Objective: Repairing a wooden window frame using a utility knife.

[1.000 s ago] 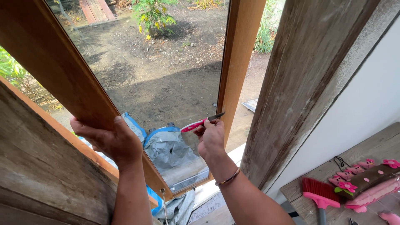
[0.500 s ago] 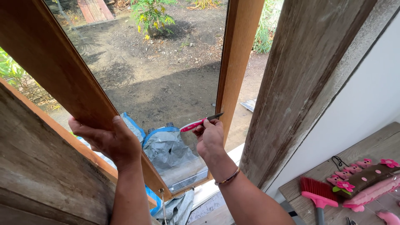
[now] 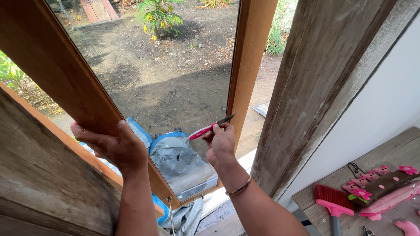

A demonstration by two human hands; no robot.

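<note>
1. Hands: left hand (image 3: pixel 114 146) wrapped over the near edge of the wooden window frame (image 3: pixel 61 83), fingers curled tight on it. Right hand (image 3: pixel 220 142) pinches a pink-handled tool (image 3: pixel 210 127), dark tip aimed at the right upright of the frame, close to the glass pane (image 3: pixel 175 87).
2. Risk, as judged: the tip could skid off the wood and score the glass, or the sash could swing if the left grip eases.
3. Surroundings: weathered plank wall either side; bare soil and shrubs outside; blue-grey tarp (image 3: pixel 179 159) below the pane.
4. Near right: wooden table (image 3: pixel 393 153) with a pink brush (image 3: pixel 334 203) and pink flowered items.
</note>
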